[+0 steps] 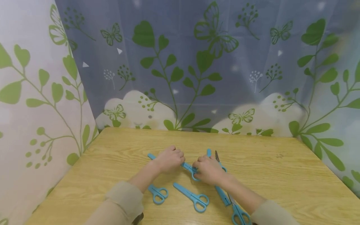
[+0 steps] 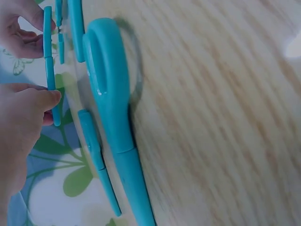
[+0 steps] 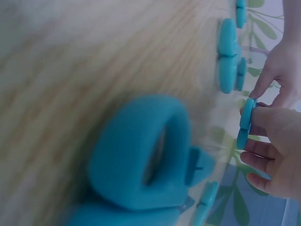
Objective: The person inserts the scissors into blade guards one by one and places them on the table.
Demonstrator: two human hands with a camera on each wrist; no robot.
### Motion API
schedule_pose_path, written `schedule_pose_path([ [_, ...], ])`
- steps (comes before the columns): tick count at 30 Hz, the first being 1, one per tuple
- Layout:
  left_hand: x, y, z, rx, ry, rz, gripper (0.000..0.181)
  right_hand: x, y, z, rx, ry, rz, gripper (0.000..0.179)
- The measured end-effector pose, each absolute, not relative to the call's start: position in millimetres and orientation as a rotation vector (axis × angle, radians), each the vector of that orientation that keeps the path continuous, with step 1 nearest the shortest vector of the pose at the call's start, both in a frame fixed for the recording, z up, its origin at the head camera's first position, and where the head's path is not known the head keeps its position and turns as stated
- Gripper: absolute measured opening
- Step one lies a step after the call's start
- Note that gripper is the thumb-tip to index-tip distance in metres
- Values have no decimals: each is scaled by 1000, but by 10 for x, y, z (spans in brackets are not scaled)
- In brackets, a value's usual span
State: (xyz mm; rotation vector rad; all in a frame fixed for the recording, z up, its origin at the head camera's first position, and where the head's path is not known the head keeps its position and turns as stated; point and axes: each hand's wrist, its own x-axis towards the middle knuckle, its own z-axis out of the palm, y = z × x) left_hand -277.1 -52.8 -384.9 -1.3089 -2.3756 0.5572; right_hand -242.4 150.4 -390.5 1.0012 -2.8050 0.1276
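Observation:
My left hand (image 1: 170,159) pinches the blue blade cover of a pair of blue scissors (image 1: 187,167). The right hand (image 1: 209,170) grips the same scissors by the handle loops, so both hands hold them above the table. In the left wrist view the cover (image 2: 50,70) sits over the blades, between thumb and fingers. Beyond the right hand lie another pair with a bare dark blade (image 1: 217,156) and a loose blue cover (image 1: 209,152), partly hidden by that hand. Past the left hand, a blue cover tip (image 1: 151,156) shows.
Nearer on the wooden table (image 1: 112,200) lie a covered pair of scissors (image 1: 194,198) and another pair (image 1: 158,193) partly behind the left forearm. Under the right forearm are uncovered scissors (image 1: 239,214) beside a loose cover (image 1: 223,195). A patterned curtain (image 1: 180,62) hangs behind the table.

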Motion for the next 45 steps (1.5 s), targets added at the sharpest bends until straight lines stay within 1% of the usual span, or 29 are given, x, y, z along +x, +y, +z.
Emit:
schedule_pose_path([
  [8, -2795, -518, -3947, -1330, -2340, 606, 6, -2445, 1507, -3984, 1075, -2825, -50, 19],
  [17, -2809, -498, -3935, -1305, -2365, 704, 10, -2500, 1506, -4030, 1095, -2779, -181, 25],
  [28, -2814, -442, -3961, -1267, -2476, 814, 12, -2526, 1528, -4067, 1141, -2703, -348, 26],
  [35, -2804, -434, -3945, -1256, -2521, 804, 14, -2544, 1551, -4087, 1146, -2681, -296, 23],
  [40, -2816, -464, -3953, -1246, -2538, 767, 13, -2539, 1592, -4059, 1131, -2697, -212, 26],
  [45, -2837, -484, -3958, -1235, -2546, 743, 11, -2532, 1628, -4017, 1122, -2695, -215, 23],
])
